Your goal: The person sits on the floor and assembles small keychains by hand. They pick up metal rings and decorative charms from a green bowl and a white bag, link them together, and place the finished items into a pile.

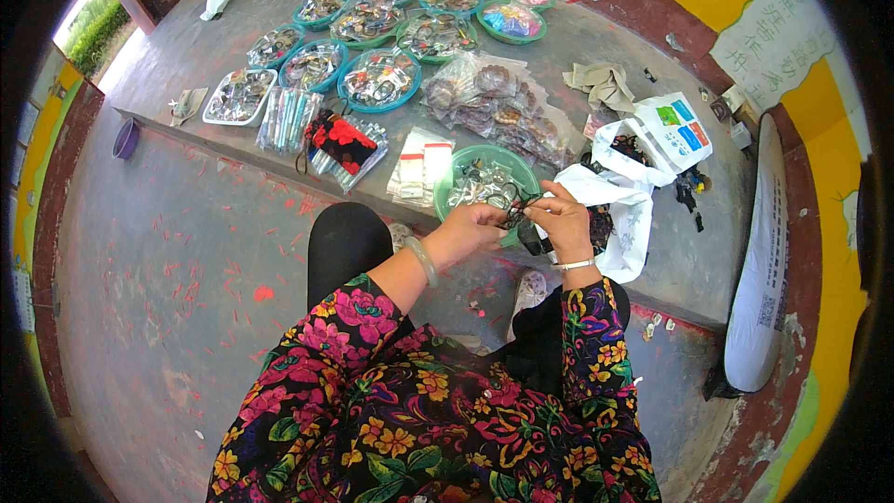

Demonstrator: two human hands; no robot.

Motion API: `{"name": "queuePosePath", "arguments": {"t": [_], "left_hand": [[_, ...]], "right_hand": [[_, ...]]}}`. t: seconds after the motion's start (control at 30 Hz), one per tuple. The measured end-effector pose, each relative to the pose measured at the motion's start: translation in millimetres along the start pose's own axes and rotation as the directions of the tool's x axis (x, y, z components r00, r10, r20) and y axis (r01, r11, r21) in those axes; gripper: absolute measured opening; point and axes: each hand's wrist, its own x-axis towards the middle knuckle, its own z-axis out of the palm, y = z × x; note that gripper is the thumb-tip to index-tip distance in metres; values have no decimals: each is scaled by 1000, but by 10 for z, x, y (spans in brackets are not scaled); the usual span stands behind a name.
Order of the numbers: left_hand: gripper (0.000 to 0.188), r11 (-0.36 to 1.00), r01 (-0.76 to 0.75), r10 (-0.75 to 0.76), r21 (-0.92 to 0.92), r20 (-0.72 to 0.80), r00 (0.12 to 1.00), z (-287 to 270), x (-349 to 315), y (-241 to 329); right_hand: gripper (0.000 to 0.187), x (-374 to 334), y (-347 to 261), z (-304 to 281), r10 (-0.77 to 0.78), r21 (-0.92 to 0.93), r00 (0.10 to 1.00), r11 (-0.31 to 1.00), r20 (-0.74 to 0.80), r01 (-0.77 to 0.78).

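Observation:
Both hands meet just over the near right rim of a green basin (pixel 447 168). My left hand (pixel 470 231) is closed, pinching a few thin dark looped bands (pixel 515 214) that look like hair ties. From the other side, my right hand (pixel 564 224) grips the same bands between thumb and fingers. Inside the basin lie several small clear packets (pixel 484 182) with dark loops among them. Close to my right hand, a white plastic bag (pixel 631 247) stands open with dark loops in it. My fingers partly cover the bands, so their number cannot be told.
Several basins (pixel 380 79) of packaged goods fill the far left of the raised concrete ledge. Clear bags of brown items (pixel 507 102), white packets (pixel 421 163) and a red-and-black pouch (pixel 343 142) lie nearer. Another white bag (pixel 652 144) is at right. A long white panel (pixel 759 270) leans by the wall.

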Motion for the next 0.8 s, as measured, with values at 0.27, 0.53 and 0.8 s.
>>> {"name": "queuePosePath", "arguments": {"t": [0.27, 0.53, 0.8], "left_hand": [[25, 987, -34, 35, 159, 0, 999, -19, 43, -88], [28, 931, -104, 113, 350, -5, 994, 4, 59, -145], [28, 941, -39, 50, 337, -23, 999, 35, 26, -94]], "right_hand": [[12, -42, -18, 66, -203, -337, 979, 921, 13, 195], [10, 33, 65, 14, -143, -350, 903, 888, 405, 298], [11, -67, -37, 99, -166, -286, 976, 937, 145, 202]]}}
